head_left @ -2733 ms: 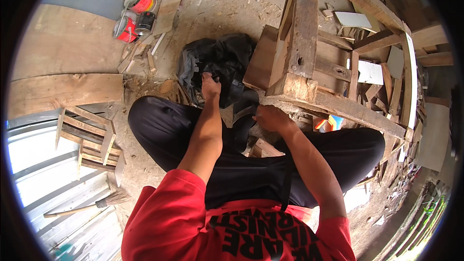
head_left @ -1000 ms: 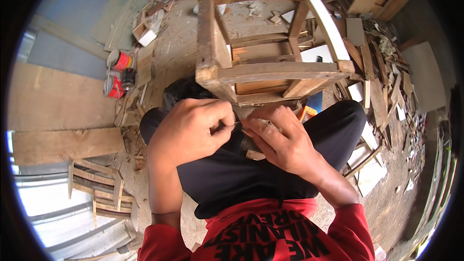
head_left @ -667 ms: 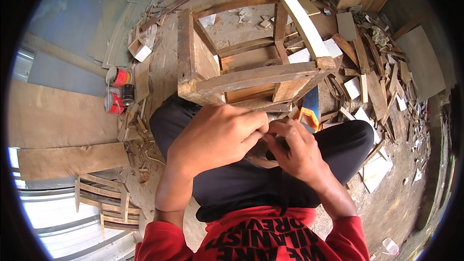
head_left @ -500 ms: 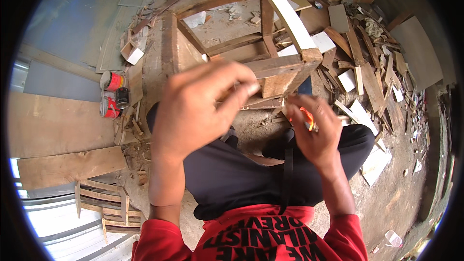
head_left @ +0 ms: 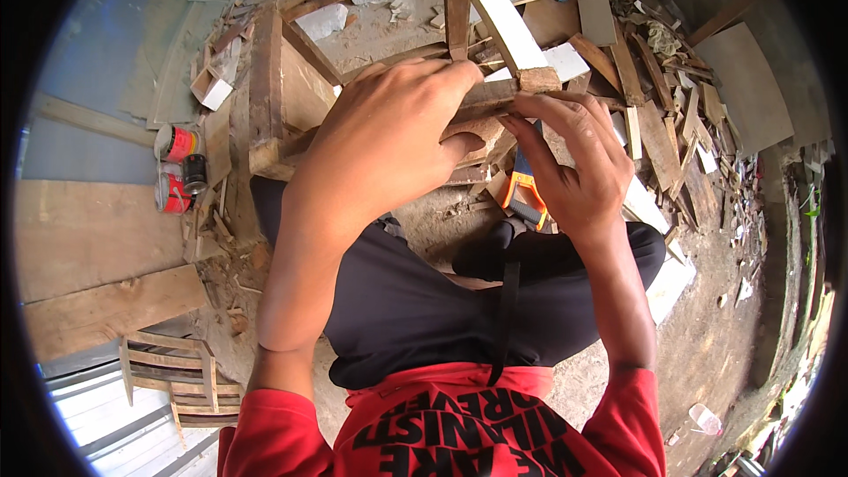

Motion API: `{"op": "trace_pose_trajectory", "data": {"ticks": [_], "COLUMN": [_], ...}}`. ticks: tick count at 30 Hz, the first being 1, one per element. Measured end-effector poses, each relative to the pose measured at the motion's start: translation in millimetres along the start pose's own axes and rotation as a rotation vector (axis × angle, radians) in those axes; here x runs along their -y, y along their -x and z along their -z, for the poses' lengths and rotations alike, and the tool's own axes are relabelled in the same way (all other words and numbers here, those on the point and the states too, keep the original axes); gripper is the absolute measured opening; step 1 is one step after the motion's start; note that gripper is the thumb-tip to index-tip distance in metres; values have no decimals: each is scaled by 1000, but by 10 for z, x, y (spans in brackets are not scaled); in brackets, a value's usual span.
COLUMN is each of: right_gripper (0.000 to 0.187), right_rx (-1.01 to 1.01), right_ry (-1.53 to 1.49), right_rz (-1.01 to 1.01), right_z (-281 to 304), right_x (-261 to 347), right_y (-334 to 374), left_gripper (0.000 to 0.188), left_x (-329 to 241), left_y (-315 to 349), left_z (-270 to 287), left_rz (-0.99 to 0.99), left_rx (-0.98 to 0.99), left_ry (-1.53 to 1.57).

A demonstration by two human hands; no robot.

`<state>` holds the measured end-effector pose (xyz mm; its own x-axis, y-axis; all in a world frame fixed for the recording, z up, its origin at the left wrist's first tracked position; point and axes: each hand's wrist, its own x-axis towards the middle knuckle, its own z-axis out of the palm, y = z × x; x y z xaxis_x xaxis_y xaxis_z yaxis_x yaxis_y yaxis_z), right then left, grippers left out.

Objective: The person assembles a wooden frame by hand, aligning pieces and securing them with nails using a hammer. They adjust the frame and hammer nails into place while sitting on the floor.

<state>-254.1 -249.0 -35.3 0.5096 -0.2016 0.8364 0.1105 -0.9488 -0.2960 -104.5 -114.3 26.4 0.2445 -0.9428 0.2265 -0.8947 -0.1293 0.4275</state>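
In front of my crossed legs stands a brown wooden furniture frame [head_left: 265,79], with a white strip [head_left: 499,11] along its right top edge. My left hand [head_left: 389,128] lies over its near rail, fingers across the top and thumb below, closed on it. Around the near right corner, just under the end of the white strip, my right hand [head_left: 579,155] pinches the wood between thumb and fingers. The fingertips of both hands are partly hidden. Below the corner, between my hands, a handsaw with an orange and black handle [head_left: 525,197] rests, its blade partly covered.
Scrap boards and offcuts [head_left: 662,115] lie heaped on the right. Red and black cans [head_left: 179,168] stand at left beside a large plywood sheet [head_left: 97,230]. A small slatted wooden piece [head_left: 172,371] is at lower left, and a clear plastic cup [head_left: 704,419] at lower right.
Both hands have moved up onto the frame and closed on its near rail and corner. The view has shifted, so the frame appears farther left. The saw handle shows more clearly now.
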Motion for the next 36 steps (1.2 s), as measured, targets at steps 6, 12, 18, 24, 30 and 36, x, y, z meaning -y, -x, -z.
{"op": "trace_pose_trajectory", "data": {"ticks": [6, 12, 18, 24, 30, 36], "right_gripper": [35, 35, 33, 34, 35, 30], "right_rx": [-38, 7, 31, 5, -14, 32], "right_ry": [83, 130, 105, 101, 90, 34], "right_rz": [147, 198, 164, 195, 198, 142], "right_z": [-72, -68, -68, -103, -125, -49], "right_x": [-123, -164, -187, -248, -257, -229], "right_y": [-35, -121, -113, -73, -54, -101], "left_gripper": [33, 32, 31, 28, 26, 25], "left_x": [84, 86, 76, 59, 77, 99], "left_y": [-52, -30, -51, -45, -41, -52], "left_z": [-62, -81, -138, -148, -160, -150], "left_rz": [84, 72, 44, 49, 36, 37], "left_rx": [80, 53, 27, 19, 1, 29], "left_ry": [-63, -70, -142, -179, -165, -148]}}
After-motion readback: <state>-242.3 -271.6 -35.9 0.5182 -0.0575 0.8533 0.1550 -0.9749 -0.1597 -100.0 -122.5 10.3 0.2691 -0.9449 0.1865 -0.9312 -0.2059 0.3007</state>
